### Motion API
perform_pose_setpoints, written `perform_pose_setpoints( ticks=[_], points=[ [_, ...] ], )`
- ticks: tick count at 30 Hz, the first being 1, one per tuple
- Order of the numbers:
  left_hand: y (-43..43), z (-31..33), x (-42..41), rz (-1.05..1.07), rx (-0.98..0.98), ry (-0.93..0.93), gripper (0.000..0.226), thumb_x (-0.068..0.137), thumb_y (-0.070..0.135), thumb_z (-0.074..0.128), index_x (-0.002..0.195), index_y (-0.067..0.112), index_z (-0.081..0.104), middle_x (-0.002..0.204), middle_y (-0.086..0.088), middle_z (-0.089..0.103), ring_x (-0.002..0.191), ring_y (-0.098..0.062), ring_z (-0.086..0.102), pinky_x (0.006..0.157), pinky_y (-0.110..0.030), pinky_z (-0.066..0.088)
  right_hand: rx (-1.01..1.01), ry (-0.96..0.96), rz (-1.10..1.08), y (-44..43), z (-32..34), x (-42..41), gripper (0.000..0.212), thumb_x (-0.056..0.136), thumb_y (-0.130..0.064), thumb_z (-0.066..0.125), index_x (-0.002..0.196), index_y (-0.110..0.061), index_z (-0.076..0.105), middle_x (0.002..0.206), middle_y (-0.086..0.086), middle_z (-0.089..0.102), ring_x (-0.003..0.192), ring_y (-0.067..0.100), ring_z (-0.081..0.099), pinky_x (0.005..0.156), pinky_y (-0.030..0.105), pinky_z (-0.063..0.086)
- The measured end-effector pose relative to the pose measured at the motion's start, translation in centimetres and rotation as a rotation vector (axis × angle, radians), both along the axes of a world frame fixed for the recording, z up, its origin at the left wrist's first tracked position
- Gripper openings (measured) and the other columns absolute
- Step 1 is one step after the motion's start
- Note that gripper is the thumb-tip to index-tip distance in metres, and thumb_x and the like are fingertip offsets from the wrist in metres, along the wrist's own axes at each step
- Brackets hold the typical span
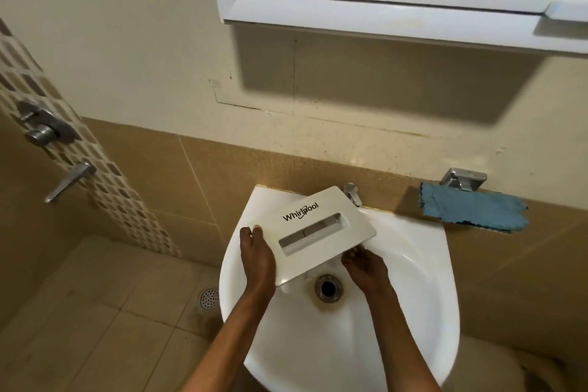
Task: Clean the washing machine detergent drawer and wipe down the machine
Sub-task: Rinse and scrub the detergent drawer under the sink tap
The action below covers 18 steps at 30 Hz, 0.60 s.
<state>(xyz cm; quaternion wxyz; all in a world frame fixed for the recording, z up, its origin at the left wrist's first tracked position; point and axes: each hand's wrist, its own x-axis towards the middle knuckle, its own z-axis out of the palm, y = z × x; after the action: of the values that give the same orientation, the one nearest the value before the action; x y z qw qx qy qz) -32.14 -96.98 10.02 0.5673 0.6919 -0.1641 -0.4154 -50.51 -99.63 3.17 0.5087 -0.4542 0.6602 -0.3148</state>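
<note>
A white detergent drawer (pixel 318 229) with a Whirlpool logo and a recessed handle slot is held tilted over the white sink (pixel 397 312), its front panel facing up. My left hand (pixel 256 261) grips the drawer's left edge. My right hand (pixel 364 266) reaches under the panel's lower right edge, with its fingers partly hidden by the panel. The drawer's body behind the panel is hidden.
A chrome tap (pixel 351 192) stands at the sink's back, just behind the drawer. A blue cloth (pixel 471 210) hangs on a shelf at the right, below a metal fitting (pixel 463 178). A mirror cabinet (pixel 397 6) hangs overhead. Shower valves (pixel 41 124) and a floor drain (pixel 208 297) are at the left.
</note>
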Motion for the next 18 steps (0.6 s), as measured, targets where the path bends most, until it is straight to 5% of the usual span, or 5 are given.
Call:
perform_pose_setpoints(
  ticks=[3, 5, 6, 13, 18],
  points=[
    [0.0, 0.9, -0.7, 0.042, 0.012, 0.099, 0.045, 0.101, 0.027, 0.030, 0.145, 0.018, 0.028, 0.149, -0.002, 0.034, 0.136, -0.023, 0.034, 0.114, -0.037, 0.026, -0.081, -0.585, -0.127, 0.0, 2.3, -2.1, 0.032, 0.069, -0.026, 0.079, 0.093, -0.021, 0.058, 0.091, -0.014, 0.064, 0.104, 0.021, 0.057, 0.077, 0.006, 0.045],
    [-0.3, 0.6, -0.9, 0.025, 0.015, 0.121, 0.045, 0.101, 0.028, 0.029, 0.145, 0.019, 0.029, 0.149, -0.002, 0.034, 0.136, -0.023, 0.034, 0.115, -0.038, 0.025, 0.022, -1.155, -0.286, -1.7, 3.5, -3.2, 0.058, 0.036, -0.010, 0.093, 0.080, -0.012, 0.054, 0.076, 0.000, 0.061, 0.082, 0.020, 0.059, 0.071, 0.018, 0.051],
    [-0.2, 0.6, -1.0, 0.034, 0.005, 0.127, 0.042, 0.101, 0.028, 0.028, 0.142, 0.019, 0.034, 0.145, -0.003, 0.038, 0.133, -0.024, 0.037, 0.113, -0.038, 0.028, 0.041, -1.256, -0.347, -2.6, 4.5, -3.0, 0.059, 0.025, 0.003, 0.088, 0.069, -0.009, 0.049, 0.063, 0.004, 0.054, 0.065, 0.017, 0.052, 0.062, 0.018, 0.047],
    [0.1, 0.1, -0.3, 0.052, 0.077, 0.150, 0.038, 0.101, 0.027, 0.026, 0.128, 0.009, 0.045, 0.128, -0.014, 0.051, 0.114, -0.032, 0.049, 0.103, -0.046, 0.040, 0.073, -1.466, -0.521, -3.3, 8.5, -0.3, 0.020, 0.064, 0.007, 0.037, 0.065, -0.013, 0.033, 0.047, 0.004, 0.041, 0.057, 0.012, 0.027, 0.057, 0.020, 0.028],
    [0.1, 0.3, 0.0, 0.065, 0.062, 0.129, 0.039, 0.101, 0.026, 0.025, 0.129, 0.007, 0.044, 0.130, -0.015, 0.050, 0.114, -0.030, 0.049, 0.105, -0.046, 0.038, 0.031, -1.559, -0.531, -3.2, 9.5, -0.9, 0.017, 0.070, 0.003, 0.032, 0.065, -0.013, 0.034, 0.049, 0.004, 0.041, 0.056, 0.011, 0.030, 0.055, 0.020, 0.027]
  ],
)
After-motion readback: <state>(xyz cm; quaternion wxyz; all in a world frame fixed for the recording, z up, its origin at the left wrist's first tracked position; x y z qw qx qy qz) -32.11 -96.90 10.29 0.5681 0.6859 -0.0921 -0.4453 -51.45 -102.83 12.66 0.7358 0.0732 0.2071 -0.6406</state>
